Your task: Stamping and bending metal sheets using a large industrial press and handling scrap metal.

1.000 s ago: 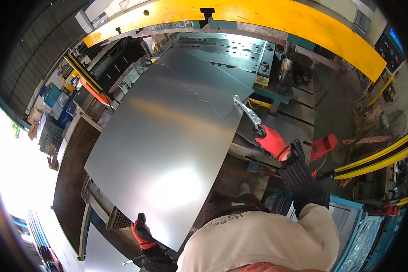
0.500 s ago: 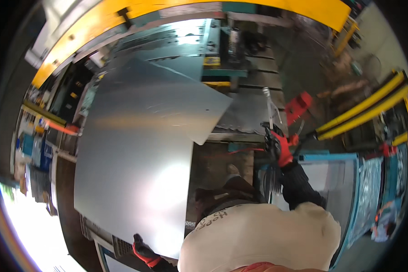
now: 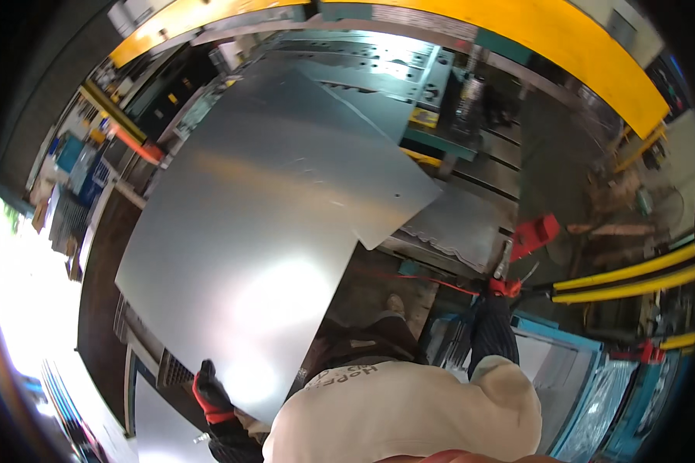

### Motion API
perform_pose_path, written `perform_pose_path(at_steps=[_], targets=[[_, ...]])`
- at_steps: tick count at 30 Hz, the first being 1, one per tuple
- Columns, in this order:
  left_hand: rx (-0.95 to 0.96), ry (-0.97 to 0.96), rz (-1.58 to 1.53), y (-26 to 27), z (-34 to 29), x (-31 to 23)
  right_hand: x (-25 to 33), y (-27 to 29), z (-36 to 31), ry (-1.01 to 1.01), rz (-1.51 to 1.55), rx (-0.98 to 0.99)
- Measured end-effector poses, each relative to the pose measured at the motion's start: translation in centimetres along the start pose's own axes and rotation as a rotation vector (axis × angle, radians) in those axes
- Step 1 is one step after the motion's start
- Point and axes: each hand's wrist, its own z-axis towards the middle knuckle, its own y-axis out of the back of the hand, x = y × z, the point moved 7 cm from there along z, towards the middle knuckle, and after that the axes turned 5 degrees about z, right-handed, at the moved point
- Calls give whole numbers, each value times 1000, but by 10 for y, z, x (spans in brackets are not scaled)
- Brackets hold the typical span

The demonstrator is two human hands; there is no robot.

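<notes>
A large, shiny grey metal sheet (image 3: 232, 224) spreads across the left and middle, with a notched corner on its right side. My left hand (image 3: 212, 395), in a black and red glove, is closed on the near left edge of this sheet; the fingers under it are hidden. On the right, my right hand (image 3: 490, 288) reaches forward past its dark sleeve, small and blurred. A slim silvery tool (image 3: 504, 259) sticks up from it, close to a red holder (image 3: 534, 235). The sleeve hides most of the right fingers.
Beyond the sheet lies a machine bed with holes (image 3: 394, 55), under a yellow beam (image 3: 533, 35). Yellow and black rails (image 3: 625, 282) stand at the right. A blue-edged panel (image 3: 552, 363) is beside my right arm. A red hose (image 3: 440, 282) runs along the floor.
My right hand has moved forward with the silvery tool, bringing it nearer the red holder. The view has turned, so the sheet appears tilted; my left hand stays at its edge.
</notes>
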Motion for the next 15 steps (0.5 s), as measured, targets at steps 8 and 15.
perform_pose_path(at_steps=[8, 15], targets=[[-24, -19, -316, 13, -4, 33, 131, 28, -95, 170, 834, 421], [1, 3, -343, -5, -7, 30, 343, -3, -257, -325, 1332, 1610]])
